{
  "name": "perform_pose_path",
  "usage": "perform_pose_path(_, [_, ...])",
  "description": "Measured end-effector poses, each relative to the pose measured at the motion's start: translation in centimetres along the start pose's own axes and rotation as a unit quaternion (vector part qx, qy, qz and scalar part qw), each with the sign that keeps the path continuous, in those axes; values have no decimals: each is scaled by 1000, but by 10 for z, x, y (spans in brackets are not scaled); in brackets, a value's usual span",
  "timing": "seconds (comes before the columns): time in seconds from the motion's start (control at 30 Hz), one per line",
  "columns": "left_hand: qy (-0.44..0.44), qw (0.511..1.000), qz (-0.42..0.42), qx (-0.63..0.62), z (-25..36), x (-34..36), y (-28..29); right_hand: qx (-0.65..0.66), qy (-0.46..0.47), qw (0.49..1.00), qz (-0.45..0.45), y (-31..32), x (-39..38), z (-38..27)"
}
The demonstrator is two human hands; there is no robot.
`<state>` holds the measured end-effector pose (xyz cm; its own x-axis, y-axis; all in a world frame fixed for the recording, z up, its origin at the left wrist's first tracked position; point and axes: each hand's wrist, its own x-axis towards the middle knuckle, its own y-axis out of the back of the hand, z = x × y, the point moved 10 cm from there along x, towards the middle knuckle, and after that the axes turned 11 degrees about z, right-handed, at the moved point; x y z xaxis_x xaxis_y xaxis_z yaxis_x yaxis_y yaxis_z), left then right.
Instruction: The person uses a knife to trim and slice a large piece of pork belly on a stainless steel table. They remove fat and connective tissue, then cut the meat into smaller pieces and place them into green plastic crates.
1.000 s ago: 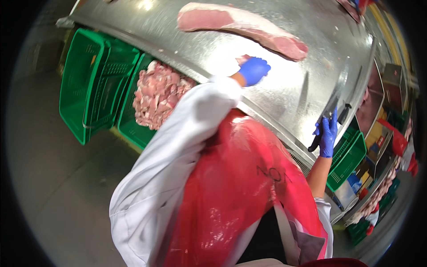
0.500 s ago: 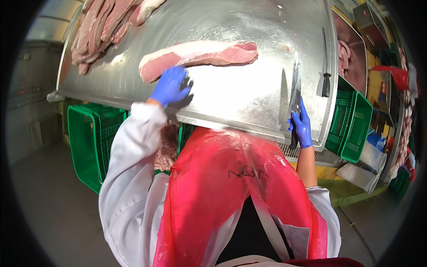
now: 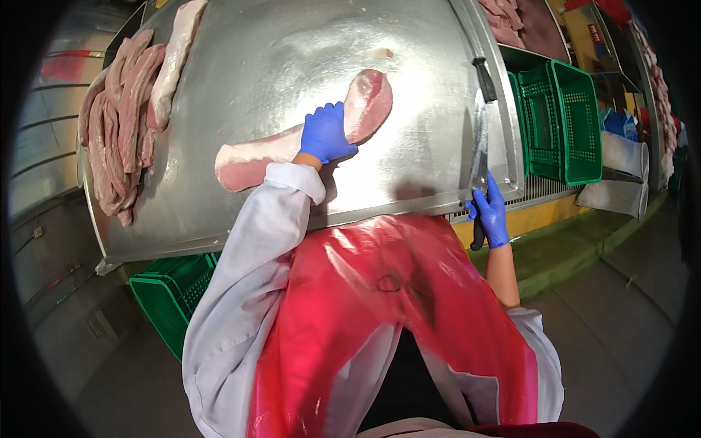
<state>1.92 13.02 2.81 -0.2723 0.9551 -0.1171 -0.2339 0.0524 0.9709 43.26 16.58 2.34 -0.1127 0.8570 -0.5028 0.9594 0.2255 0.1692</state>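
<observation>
A long piece of pork loin, pale fat along one side, lies slantwise and bent on the steel table. My left hand, in a blue glove, is closed over its middle, with the fingers curled across the far edge. At the table's near right edge, my right hand, also blue-gloved, grips a knife by its black handle. The blade points away from me, over the tabletop. Just beyond its tip is the black handle of a second knife, lying by the right rim.
Several long meat strips are heaped at the table's far left. Green crates stand right of the table and below its left edge. More meat sits in a container at the far right.
My left hand has moved right and taken hold of the loin's middle. The loin has turned and bent, its right end now pointing away. The view has shifted; my right hand keeps the knife.
</observation>
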Motion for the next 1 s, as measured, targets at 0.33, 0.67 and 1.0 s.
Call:
perform_pose_path(0.33, [21,996,43,-78,110,100,39,-56,100,992,-54,11,109,-43])
perform_pose_path(0.67, [61,994,23,-93,89,135,-3,-13,41,985,-166,-82,152,-54])
perform_pose_path(1.0, [71,997,2,-26,97,118,11,1,80,983,-164,-151,155,-102])
